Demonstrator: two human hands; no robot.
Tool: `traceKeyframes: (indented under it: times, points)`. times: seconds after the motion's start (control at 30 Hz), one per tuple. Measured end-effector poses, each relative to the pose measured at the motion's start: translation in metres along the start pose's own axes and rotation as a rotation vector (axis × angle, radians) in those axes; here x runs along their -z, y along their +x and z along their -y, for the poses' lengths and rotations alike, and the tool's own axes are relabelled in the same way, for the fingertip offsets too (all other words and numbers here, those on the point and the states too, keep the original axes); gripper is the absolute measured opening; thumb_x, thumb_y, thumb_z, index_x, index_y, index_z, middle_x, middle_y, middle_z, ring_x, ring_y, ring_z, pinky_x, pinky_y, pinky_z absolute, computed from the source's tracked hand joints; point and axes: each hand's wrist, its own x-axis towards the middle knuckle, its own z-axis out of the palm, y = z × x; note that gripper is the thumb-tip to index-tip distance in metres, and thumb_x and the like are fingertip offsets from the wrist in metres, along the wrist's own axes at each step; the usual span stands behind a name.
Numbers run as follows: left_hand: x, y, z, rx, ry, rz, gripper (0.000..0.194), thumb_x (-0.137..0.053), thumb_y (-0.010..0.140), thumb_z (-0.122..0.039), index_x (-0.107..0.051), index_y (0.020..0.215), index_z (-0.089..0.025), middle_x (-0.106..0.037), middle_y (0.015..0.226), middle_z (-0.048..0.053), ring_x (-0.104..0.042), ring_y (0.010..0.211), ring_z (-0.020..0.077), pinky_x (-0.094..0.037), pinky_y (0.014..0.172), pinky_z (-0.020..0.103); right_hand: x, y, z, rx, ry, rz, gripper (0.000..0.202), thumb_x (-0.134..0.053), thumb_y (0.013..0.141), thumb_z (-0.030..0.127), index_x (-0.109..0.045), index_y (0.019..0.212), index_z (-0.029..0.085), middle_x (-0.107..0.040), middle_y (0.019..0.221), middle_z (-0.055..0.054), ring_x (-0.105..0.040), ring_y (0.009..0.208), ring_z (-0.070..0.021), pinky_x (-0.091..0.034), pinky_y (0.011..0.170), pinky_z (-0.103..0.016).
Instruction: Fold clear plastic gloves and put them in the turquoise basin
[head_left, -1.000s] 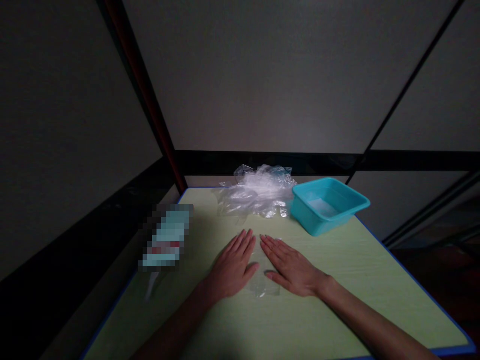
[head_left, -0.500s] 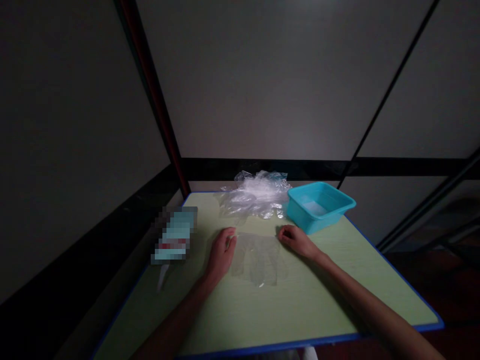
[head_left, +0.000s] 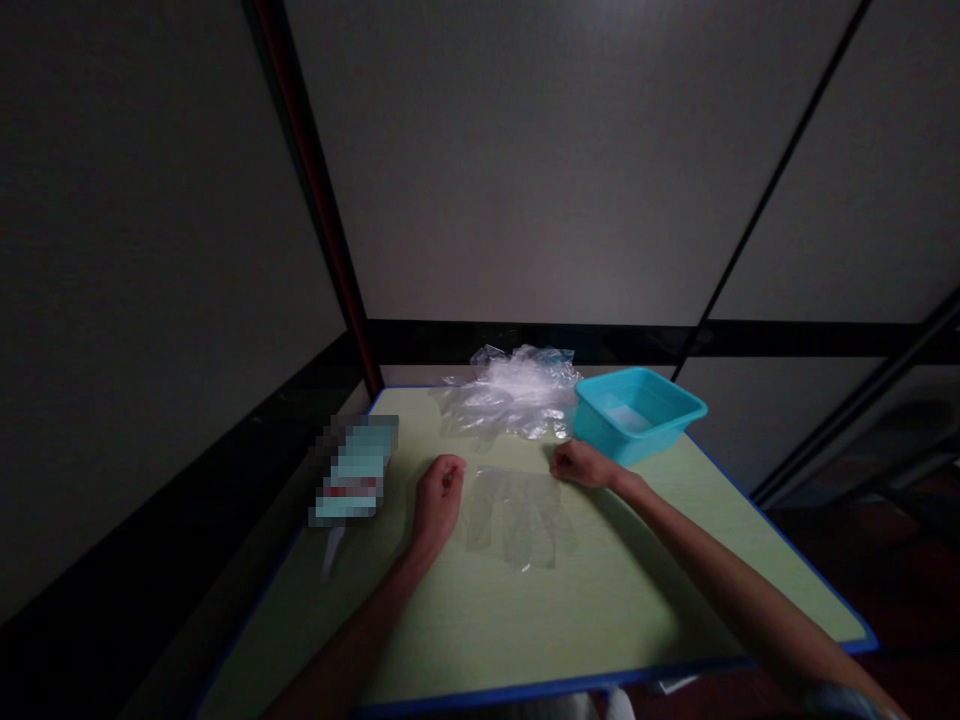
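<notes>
A clear disposable plastic glove (head_left: pixel 517 515) lies flat on the table, its cuff edge away from me and its fingers towards me. My left hand (head_left: pixel 439 495) is closed just left of the cuff, thumb and fingertips together. Closed as well, my right hand (head_left: pixel 583 464) has its curled fingertips by the cuff's right corner. Whether either hand pinches the thin film cannot be made out. Behind the glove is a loose heap of clear plastic gloves (head_left: pixel 514 390).
A turquoise plastic basin (head_left: pixel 637 405) with something white inside stands at the back right. On the left edge lies a blurred-out pale green packet (head_left: pixel 356 470) with a white strip below it. The pale green table (head_left: pixel 465 635) has a blue rim; walls stand behind and left.
My left hand's thumb and fingers have closed together, and it has drawn slightly left of the glove's corner. My right hand has curled tighter and moved barely left. The glove lies nearly the same.
</notes>
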Motion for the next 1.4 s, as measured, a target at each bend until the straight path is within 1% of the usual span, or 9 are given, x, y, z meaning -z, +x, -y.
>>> traceKeyframes:
  times: [0.1,0.17,0.33,0.53,0.9,1.07,1.2,1.3,1.4]
  points:
    - [0.001,0.002,0.000,0.012,-0.006,-0.013,0.011,-0.044,0.070,-0.027,-0.051,0.067,-0.019,-0.059,0.068,0.001,-0.058,0.068,0.0158,-0.045,0.062,0.026,0.001,0.001,0.000,0.018,-0.035,0.054,0.018,-0.057,0.078,0.024,-0.054,0.065,0.012,-0.051,0.058,0.005,-0.047,0.051,-0.0076,-0.037,0.049,-0.021]
    - [0.002,0.002,0.000,0.019,-0.009,-0.018,0.011,-0.045,0.070,-0.026,-0.051,0.067,-0.019,-0.059,0.068,0.001,-0.058,0.069,0.0158,-0.046,0.063,0.026,0.001,0.001,0.000,0.028,-0.049,0.076,0.022,-0.054,0.080,0.028,-0.053,0.064,0.012,-0.049,0.057,0.005,-0.046,0.049,-0.0070,-0.037,0.048,-0.020]
    - [0.003,0.004,0.000,0.033,-0.017,-0.027,0.008,-0.045,0.069,-0.024,-0.051,0.066,-0.019,-0.059,0.066,0.000,-0.058,0.068,0.0156,-0.046,0.062,0.025,0.000,-0.005,0.001,0.028,-0.052,0.045,0.017,-0.053,0.069,0.011,-0.051,0.053,0.013,-0.043,0.047,0.006,-0.034,0.046,-0.0054,-0.024,0.043,-0.019]
    - [0.002,0.006,0.003,0.040,-0.022,-0.032,0.006,-0.046,0.067,-0.022,-0.051,0.065,-0.019,-0.058,0.066,0.000,-0.058,0.067,0.0154,-0.045,0.063,0.025,-0.001,-0.022,0.002,0.015,-0.012,0.034,0.012,-0.051,0.066,0.010,-0.049,0.055,0.014,-0.045,0.051,0.004,-0.037,0.049,-0.0069,-0.025,0.044,-0.019]
    - [0.001,0.006,0.005,0.048,-0.032,-0.013,0.003,-0.048,0.065,-0.019,-0.051,0.065,-0.019,-0.059,0.066,0.000,-0.058,0.067,0.0152,-0.044,0.063,0.025,-0.009,-0.071,0.001,-0.040,0.079,0.016,0.006,-0.049,0.066,0.012,-0.051,0.060,0.013,-0.048,0.055,0.003,-0.039,0.051,-0.0082,-0.027,0.045,-0.019]
    - [0.000,0.007,0.008,0.054,-0.047,-0.016,0.003,-0.049,0.064,-0.019,-0.051,0.065,-0.019,-0.058,0.066,0.000,-0.057,0.066,0.0153,-0.044,0.063,0.025,-0.018,-0.099,0.018,-0.052,0.107,0.021,0.008,-0.049,0.069,0.016,-0.054,0.064,0.013,-0.050,0.057,0.002,-0.041,0.053,-0.0093,-0.029,0.046,-0.019]
    - [-0.001,0.007,0.011,0.056,-0.056,-0.022,0.003,-0.049,0.065,-0.020,-0.052,0.065,-0.019,-0.059,0.066,0.000,-0.057,0.066,0.0156,-0.044,0.063,0.026,-0.027,-0.120,0.037,-0.056,0.091,0.023,0.007,-0.049,0.069,0.014,-0.055,0.065,0.014,-0.052,0.059,0.001,-0.043,0.055,-0.0099,-0.031,0.048,-0.020]
    - [-0.001,0.007,0.012,0.058,-0.065,-0.020,0.004,-0.049,0.065,-0.021,-0.052,0.065,-0.019,-0.059,0.065,0.000,-0.057,0.066,0.0154,-0.044,0.062,0.025,-0.027,-0.128,0.046,0.024,0.108,0.103,0.007,-0.050,0.069,0.011,-0.056,0.067,0.014,-0.054,0.061,0.000,-0.045,0.056,-0.0100,-0.033,0.049,-0.020]
    - [-0.001,0.007,0.011,0.056,-0.074,-0.018,0.004,-0.049,0.065,-0.021,-0.052,0.065,-0.019,-0.058,0.065,0.000,-0.057,0.066,0.0151,-0.044,0.063,0.025,-0.014,-0.123,0.047,0.159,0.116,0.184,0.006,-0.052,0.072,0.012,-0.057,0.071,0.014,-0.055,0.064,0.000,-0.048,0.057,-0.0102,-0.037,0.051,-0.020]
